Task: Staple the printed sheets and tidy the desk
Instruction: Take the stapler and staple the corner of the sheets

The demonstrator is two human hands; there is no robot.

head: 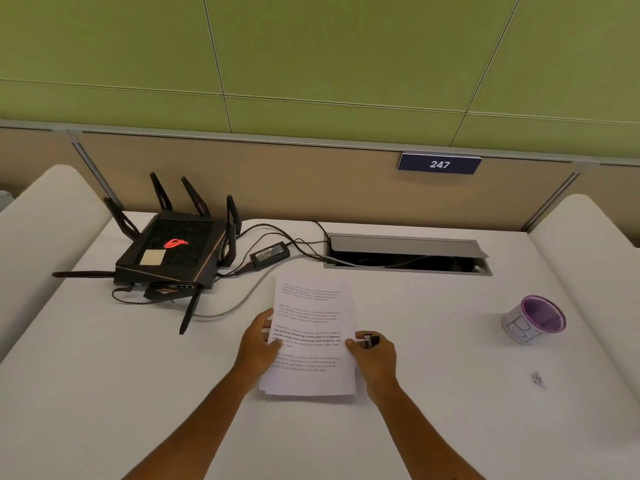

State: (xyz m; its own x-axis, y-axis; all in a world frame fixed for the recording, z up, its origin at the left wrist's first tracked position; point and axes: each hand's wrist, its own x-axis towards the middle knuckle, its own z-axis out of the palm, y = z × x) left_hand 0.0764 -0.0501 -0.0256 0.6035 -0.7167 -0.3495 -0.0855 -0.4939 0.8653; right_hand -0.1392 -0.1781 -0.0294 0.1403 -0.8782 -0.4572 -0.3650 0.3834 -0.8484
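- One stack of printed sheets [311, 337] is lying on the white surface [433, 427], centre of view; edges are fanning slightly at the bottom left, so sheet count is not readable.
- Two hands are working the stack, one on each side, well apart from each other.
- Left hand [258, 344] is pinching the stack's left edge, thumb lying on top of the page, fingers curling under or beside it (hard to tell which).
- Right hand [374, 355] is pressing against the stack's right edge while closing around one small dark and silver object [370, 340]; it is looking like a mini stapler, but it is mostly hidden in the grip.
- One black router [173, 258] is sitting far left with a red glowing logo and one beige note on top; eight antennas are showing, some overlapping.
- One black power brick [270, 255] is lying just beside the router, cables running into one open cable hatch [405, 252]; contents of the hatch are too dark to make out.
- One cup [535, 318] with a purple inside is tilting on its side far right, marker writing on it unreadable.
- One tiny metallic bit [538, 379] is lying near the cup, too blurred to identify.
- One blue sign [439, 163] reading 247 is hanging on the partition.
- Both forearms are being cut off by the bottom edge.
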